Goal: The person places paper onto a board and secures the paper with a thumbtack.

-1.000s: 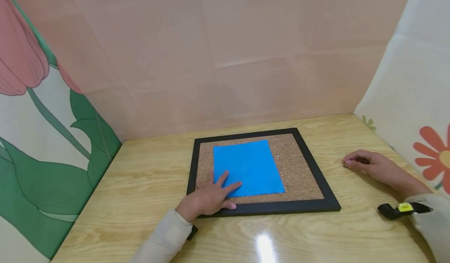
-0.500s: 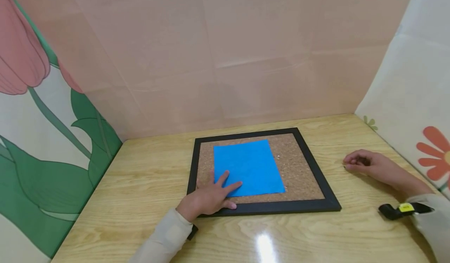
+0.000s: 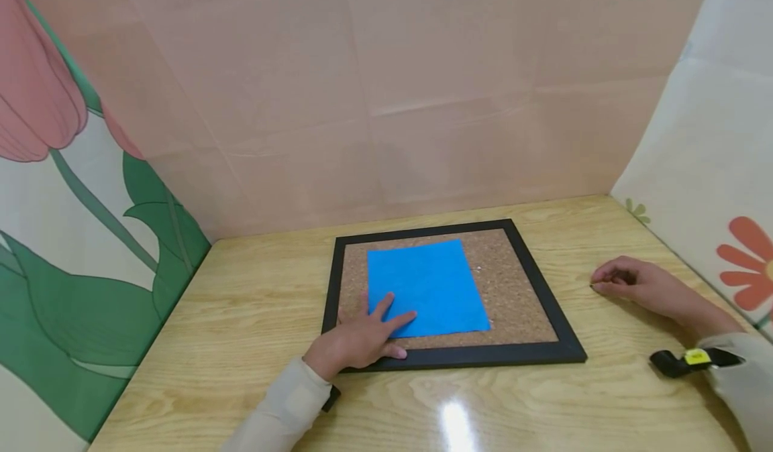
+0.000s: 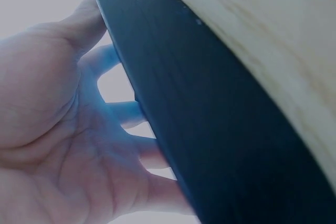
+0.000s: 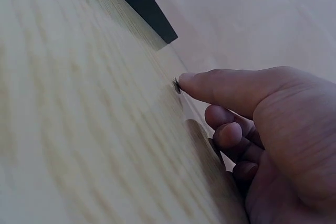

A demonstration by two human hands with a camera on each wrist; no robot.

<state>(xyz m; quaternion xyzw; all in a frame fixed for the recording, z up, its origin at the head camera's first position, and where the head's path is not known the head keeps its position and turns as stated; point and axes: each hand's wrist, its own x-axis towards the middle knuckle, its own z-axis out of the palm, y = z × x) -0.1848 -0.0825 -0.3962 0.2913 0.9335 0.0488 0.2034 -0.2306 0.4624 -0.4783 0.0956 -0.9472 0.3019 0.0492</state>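
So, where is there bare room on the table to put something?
Bare table lies left of the corkboard, and between it and the right hand. The corkboard's lower left is crowded: the left hand overlaps the blue sheet.

Two bare hands (image 3: 356, 341) (image 3: 652, 291), one rectangular blue sheet (image 3: 429, 281), one black-framed brown cork board (image 3: 513, 298), one tiny dark object (image 5: 177, 86).

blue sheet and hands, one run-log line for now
left hand: across blue sheet and black frame | right hand: seems to pinch small dark item | blue sheet: on cork board
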